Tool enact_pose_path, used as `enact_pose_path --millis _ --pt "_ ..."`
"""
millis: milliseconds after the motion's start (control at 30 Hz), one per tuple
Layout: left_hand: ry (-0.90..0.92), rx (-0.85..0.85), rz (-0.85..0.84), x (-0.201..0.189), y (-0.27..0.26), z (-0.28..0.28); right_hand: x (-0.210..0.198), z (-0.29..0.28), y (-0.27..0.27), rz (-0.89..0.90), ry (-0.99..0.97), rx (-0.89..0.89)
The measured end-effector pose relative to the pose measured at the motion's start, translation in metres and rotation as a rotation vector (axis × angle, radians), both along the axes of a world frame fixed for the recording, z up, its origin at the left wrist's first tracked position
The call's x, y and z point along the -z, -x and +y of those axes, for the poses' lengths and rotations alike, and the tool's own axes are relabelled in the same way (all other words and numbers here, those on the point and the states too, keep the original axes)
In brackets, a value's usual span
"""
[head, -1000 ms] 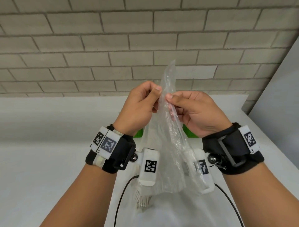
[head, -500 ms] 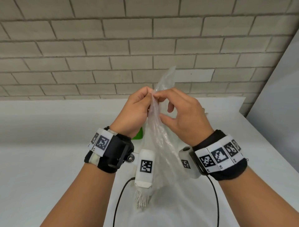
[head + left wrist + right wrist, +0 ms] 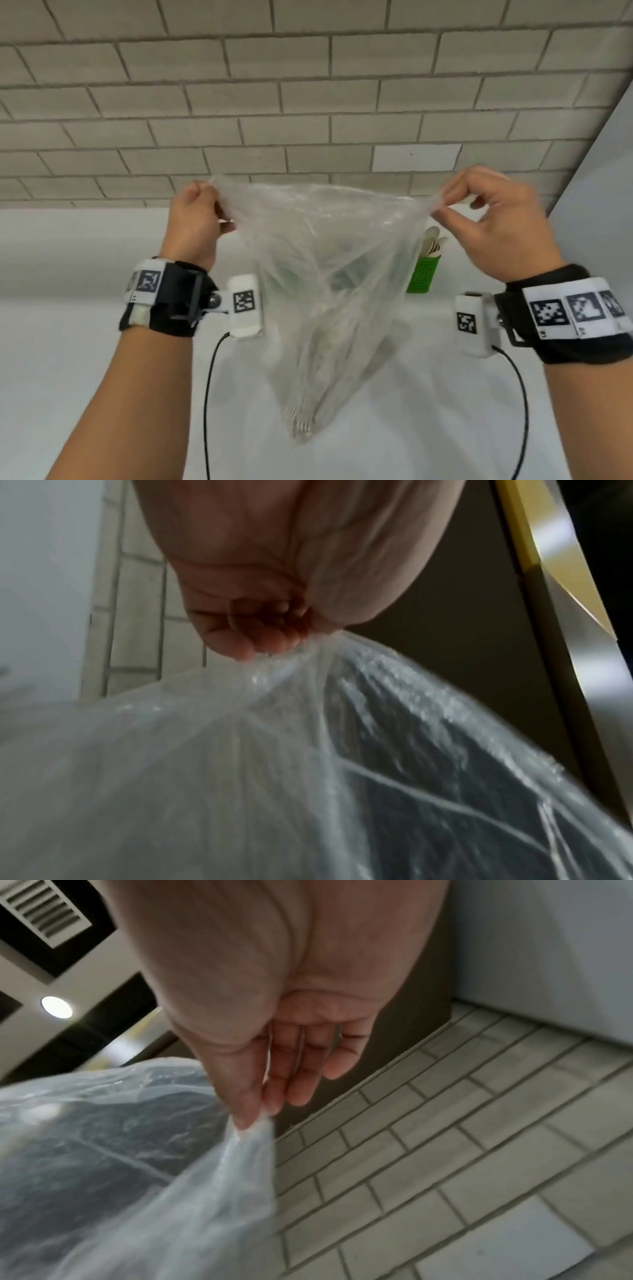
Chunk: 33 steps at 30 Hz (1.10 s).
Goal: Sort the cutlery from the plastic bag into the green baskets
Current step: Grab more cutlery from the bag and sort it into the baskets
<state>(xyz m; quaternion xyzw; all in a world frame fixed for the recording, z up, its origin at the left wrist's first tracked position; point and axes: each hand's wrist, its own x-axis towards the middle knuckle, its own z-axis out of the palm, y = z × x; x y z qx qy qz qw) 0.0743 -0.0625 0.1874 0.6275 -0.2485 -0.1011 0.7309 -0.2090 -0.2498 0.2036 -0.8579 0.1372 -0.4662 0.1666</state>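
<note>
Both hands up over the white surface [image 3: 85,342], holding the clear plastic bag [image 3: 325,274] by its top edge, one at each upper corner, mouth stretched wide between them.

Left hand [image 3: 193,222]: grip closed on the bag's left corner, fingers curled into a fist with the film bunched inside. Left wrist view confirms it: film comes out from under the curled fingers [image 3: 253,639].

Right hand [image 3: 496,219]: grip is a pinch on the bag's right corner, thumb against index fingertip. In the right wrist view the film [image 3: 137,1150] hangs from that pinch; the other fingers [image 3: 308,1069] are loosely extended and off the plastic.

Bag hangs down in a cone and narrows to a point near the bottom of the head view. Cutlery [image 3: 301,421] is bunched in that low tip; tines visible, looks like forks, pale, rest too blurred through the film to sort by type. Can't tell if the tip touches the surface.

Green basket [image 3: 422,275], perforated, stands on the surface behind the bag, just to its right edge, below the right hand. Pale spoons [image 3: 432,244] stand upright in it. More green shows faintly through the film further left; too blurred to identify.

Brick wall [image 3: 308,85] behind the surface.
</note>
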Motion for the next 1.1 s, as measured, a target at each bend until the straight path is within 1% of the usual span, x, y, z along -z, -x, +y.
enact_pose_path --millis 67,133,167,200,233,267,300,333,367,400,433,467,500,533,567,600,633,667,700,733,767,800,833,867,900,933,967,1000,1067,1100 --pt "-0.099 -0.031 -0.121 0.0 -0.005 0.002 0.002 0.0 0.001 -0.001 -0.021 -0.017" --pt "-0.046 0.017 -0.314 -0.015 0.009 0.001 0.004 0.01 -0.007 -0.033 -0.081 -0.07" --pt "-0.002 0.087 -0.439 -0.027 0.02 -0.001 0.005 0.015 -0.011 -0.052 -0.112 -0.107" --pt "0.037 0.205 -0.546 -0.04 0.033 -0.002 0.005 0.02 -0.016 -0.066 -0.14 -0.147" --pt "0.019 0.351 -0.611 -0.049 0.046 -0.006 0.006 0.024 -0.021 -0.073 -0.162 -0.186" --pt "-0.077 0.494 -0.664 -0.054 0.06 -0.011 0.005 0.028 -0.025 -0.074 -0.179 -0.219" --pt "-0.257 0.614 -0.72 -0.052 0.074 -0.017 0.005 0.033 -0.03 -0.073 -0.189 -0.246" --pt "-0.499 0.706 -0.776 -0.044 0.086 -0.025 0.003 0.036 -0.034 -0.076 -0.19 -0.264" --pt "-0.744 0.737 -0.828 -0.026 0.091 -0.032 0.002 0.039 -0.036 -0.09 -0.181 -0.268" --pt "-0.936 0.717 -0.877 -0.006 0.088 -0.038 0.002 0.038 -0.036 -0.114 -0.171 -0.253" --pt "-1.066 0.65 -0.904 0.014 0.08 -0.041 0.001 0.035 -0.035 -0.138 -0.162 -0.218" --pt "-1.15 0.562 -0.94 0.027 0.069 -0.039 0.003 0.029 -0.032 -0.15 -0.16 -0.175" --pt "-1.191 0.49 -0.992 0.032 0.057 -0.036 0.004 0.022 -0.029 -0.14 -0.16 -0.132" --pt "-1.177 0.446 -1.023 0.034 0.047 -0.034 0.007 0.017 -0.027 -0.105 -0.155 -0.095" --pt "-1.104 0.423 -1.019 0.031 0.043 -0.031 0.011 0.014 -0.024 -0.061 -0.16 -0.069" --pt "-0.987 0.43 -0.979 0.026 0.044 -0.029 0.014 0.012 -0.024 -0.024 -0.194 -0.057" --pt "-0.818 0.453 -0.946 0.02 0.05 -0.028 0.015 0.013 -0.024 0.001 -0.263 -0.068" --pt "-0.637 0.432 -1.002 0.012 0.058 -0.027 0.015 0.015 -0.026 0.015 -0.342 -0.102" --pt "-0.486 0.349 -1.134 0.004 0.067 -0.028 0.014 0.018 -0.029 0.017 -0.407 -0.153" --pt "-0.413 0.23 -1.275 -0.002 0.073 -0.032 0.012 0.022 -0.032 0.007 -0.459 -0.217" --pt "-0.409 0.126 -1.359 -0.005 0.074 -0.039 0.009 0.026 -0.035 0.0 -0.498 -0.287" --pt "-0.507 0.09 -1.375 -0.009 0.072 -0.047 0.007 0.03 -0.037 -0.002 -0.533 -0.366" --pt "-0.631 0.117 -1.318 -0.012 0.068 -0.054 0.006 0.032 -0.039 0.007 -0.565 -0.443" --pt "-0.738 0.18 -1.23 -0.009 0.063 -0.061 0.006 0.033 -0.041 0.025 -0.591 -0.493" --pt "-0.784 0.25 -1.139 -0.003 0.058 -0.067 0.007 0.035 -0.042 0.04 -0.629 -0.523" --pt "-0.758 0.31 -1.064 0.005 0.057 -0.073 0.009 0.036 -0.042 0.034 -0.653 -0.513" --pt "-0.699 0.344 -1.011 0.012 0.058 -0.077 0.011 0.037 -0.043 0.02 -0.672 -0.486" --pt "-0.66 0.323 -0.97 0.017 0.06 -0.079 0.012 0.039 -0.044 0.01 -0.66 -0.416" --pt "-0.622 0.244 -0.896 0.019 0.063 -0.081 0.017 0.045 -0.047 0.001 -0.517 -0.153" --pt "-0.594 0.251 -0.862 0.019 0.063 -0.082 0.022 0.045 -0.049 -0.02 -0.447 -0.042"
